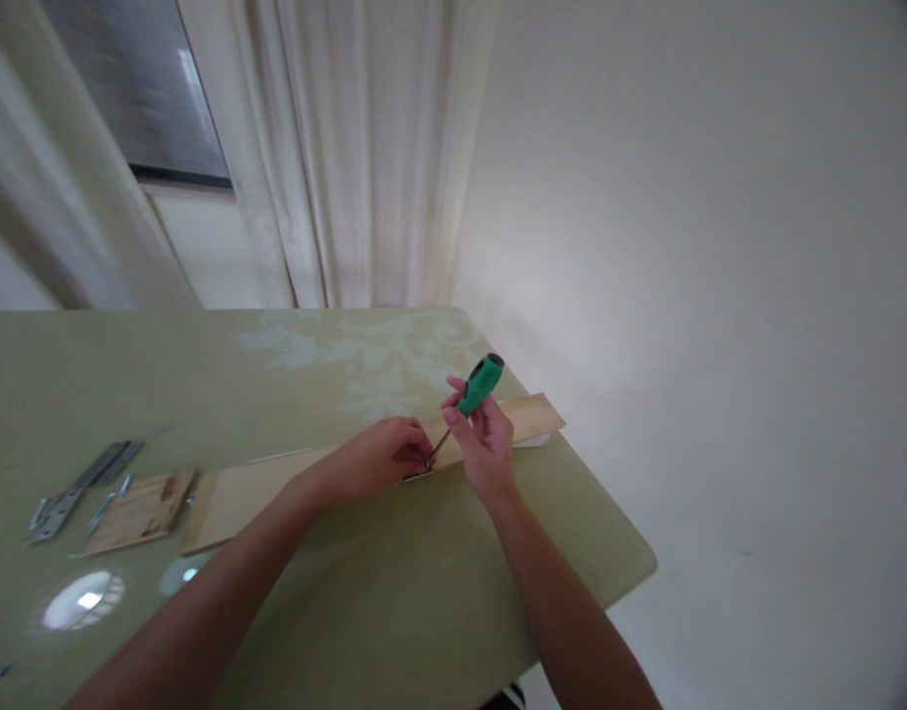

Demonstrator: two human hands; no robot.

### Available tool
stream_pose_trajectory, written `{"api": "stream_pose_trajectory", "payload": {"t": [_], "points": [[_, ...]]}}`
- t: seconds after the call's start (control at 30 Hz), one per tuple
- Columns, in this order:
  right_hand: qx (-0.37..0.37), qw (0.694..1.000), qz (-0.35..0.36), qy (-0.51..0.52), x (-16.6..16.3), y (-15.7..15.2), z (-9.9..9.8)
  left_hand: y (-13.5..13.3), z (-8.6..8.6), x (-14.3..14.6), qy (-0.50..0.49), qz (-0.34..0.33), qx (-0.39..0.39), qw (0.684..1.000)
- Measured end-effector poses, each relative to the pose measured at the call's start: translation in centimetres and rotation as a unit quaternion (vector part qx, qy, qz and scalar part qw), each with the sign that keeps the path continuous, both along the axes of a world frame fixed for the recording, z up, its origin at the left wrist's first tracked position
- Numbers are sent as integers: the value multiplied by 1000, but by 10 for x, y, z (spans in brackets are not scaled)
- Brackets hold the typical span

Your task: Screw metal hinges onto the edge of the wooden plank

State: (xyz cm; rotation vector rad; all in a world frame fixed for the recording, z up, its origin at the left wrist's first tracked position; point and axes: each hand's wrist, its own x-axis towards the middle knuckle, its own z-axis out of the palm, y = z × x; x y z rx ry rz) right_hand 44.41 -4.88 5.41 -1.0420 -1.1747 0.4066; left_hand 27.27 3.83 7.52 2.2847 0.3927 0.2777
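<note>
My right hand (483,439) is closed around a screwdriver with a green and black handle (481,383). Its shaft slants down and left to a small metal hinge (418,475) at the near edge of a long wooden plank (236,493). My left hand (383,456) rests on the plank with its fingers curled and pinched at the screwdriver tip. What they pinch is too small to make out. The plank lies across the green table (394,602) and reaches its right edge.
A smaller wooden piece (139,513) lies left of the plank. Metal hinges (80,488) lie farther left. The table's right edge and front right corner are close to my hands. Curtains (350,148) and a window are behind the table.
</note>
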Motion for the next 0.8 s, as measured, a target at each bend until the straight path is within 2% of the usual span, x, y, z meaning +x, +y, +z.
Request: {"api": "stream_pose_trajectory", "payload": {"t": [0.1,0.23,0.37,0.47,0.67,0.8], "points": [[5,1000,-22,-20,5,3,-4,0,1,1,8,6,5,1000],[15,1000,-4,-6,5,4,-6,-1,5,-2,2,-5,-17,1000],[37,999,-2,20,2,4,-4,-5,7,-4,-17,-7,-99,995],[42,999,-8,25,0,3,-1,-8,5,-2,-66,3,-150,986],[36,999,-26,32,0,4,0,-9,3,5,-111,6,-148,983],[30,999,-1,34,-1,2,0,-9,3,4,-107,30,-159,981]]}}
